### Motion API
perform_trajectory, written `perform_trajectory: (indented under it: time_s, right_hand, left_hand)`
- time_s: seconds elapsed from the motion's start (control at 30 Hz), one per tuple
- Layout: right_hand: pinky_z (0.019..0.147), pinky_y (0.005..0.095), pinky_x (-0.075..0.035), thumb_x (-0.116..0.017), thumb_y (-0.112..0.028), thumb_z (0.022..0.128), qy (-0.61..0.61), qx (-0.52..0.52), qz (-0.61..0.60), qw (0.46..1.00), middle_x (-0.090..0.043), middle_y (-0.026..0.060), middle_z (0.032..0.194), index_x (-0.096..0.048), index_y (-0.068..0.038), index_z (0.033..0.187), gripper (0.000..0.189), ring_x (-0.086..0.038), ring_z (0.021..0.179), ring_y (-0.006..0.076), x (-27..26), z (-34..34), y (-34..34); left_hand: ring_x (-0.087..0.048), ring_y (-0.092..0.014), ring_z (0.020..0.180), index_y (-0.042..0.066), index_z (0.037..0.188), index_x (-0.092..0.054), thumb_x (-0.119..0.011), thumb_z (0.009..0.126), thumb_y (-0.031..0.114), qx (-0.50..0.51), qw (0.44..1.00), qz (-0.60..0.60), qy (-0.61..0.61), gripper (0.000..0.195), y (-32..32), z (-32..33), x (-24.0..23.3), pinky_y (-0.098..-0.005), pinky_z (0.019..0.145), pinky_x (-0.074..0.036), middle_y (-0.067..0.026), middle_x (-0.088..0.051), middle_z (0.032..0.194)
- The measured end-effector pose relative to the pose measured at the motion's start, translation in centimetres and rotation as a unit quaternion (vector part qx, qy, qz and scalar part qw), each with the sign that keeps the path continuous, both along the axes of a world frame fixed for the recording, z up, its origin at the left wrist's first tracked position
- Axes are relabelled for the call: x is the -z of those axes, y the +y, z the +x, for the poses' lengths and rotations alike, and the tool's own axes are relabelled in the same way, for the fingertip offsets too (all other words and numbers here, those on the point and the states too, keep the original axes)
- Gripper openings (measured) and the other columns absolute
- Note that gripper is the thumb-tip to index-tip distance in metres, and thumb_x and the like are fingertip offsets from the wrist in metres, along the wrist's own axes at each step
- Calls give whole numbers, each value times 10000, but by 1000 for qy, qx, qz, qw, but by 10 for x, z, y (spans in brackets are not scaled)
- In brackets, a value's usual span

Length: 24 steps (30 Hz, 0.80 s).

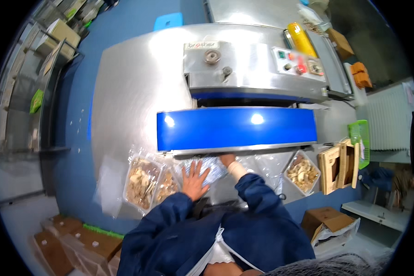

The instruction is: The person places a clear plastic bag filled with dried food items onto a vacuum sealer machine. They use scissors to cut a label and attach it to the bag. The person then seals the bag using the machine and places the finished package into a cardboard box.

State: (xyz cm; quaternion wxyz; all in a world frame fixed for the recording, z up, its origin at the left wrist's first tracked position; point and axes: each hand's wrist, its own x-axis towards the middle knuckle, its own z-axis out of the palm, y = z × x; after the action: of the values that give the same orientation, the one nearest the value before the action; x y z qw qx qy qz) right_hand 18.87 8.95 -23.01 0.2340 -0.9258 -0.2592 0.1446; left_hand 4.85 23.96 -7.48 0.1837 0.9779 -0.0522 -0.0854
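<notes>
My left hand (194, 181) lies flat with its fingers spread on a clear plastic packet with white-and-blue printed contents (214, 171). At the right end of that packet, close under the conveyor edge, is my right hand (227, 159); its fingers are bent and mostly hidden. Left of my hands sit a clear tray of dried, sliced food (141, 183) in plastic film and a second, similar tray (167, 186), partly behind my left forearm. Just beyond my hands runs the blue conveyor belt (234, 129) of a steel Brother sealing machine (248, 65).
Right of my right arm are loose clear film (262, 165), another food tray (302, 172) and a wooden rack (338, 169). A green basket (364, 145) stands beyond. The machine's control panel (298, 65) has several knobs. Cardboard boxes (327, 220) stand below the table's right side.
</notes>
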Motion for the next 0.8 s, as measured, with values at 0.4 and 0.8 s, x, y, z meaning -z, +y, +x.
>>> perform_trajectory:
  time_s: [0.4,0.8]
  right_hand:
    - [750,392,-445,-481,-211,793,73,167,149,972,-597,162,904,-572,-40,938,242,-566,851,328,-82,-51,-49]
    - [662,272,-460,-480,-146,845,239,370,346,828,-615,95,753,-583,27,910,211,-579,690,157,-110,-197,-196]
  left_hand:
    - [-173,-345,1268,148,1238,-397,-646,641,316,84,991,73,78,669,4,9,-38,-552,943,-220,-150,-246,1358]
    - [-191,-354,1254,115,1254,-355,-658,626,255,70,996,46,36,711,10,9,19,-550,979,-168,-180,-238,1347]
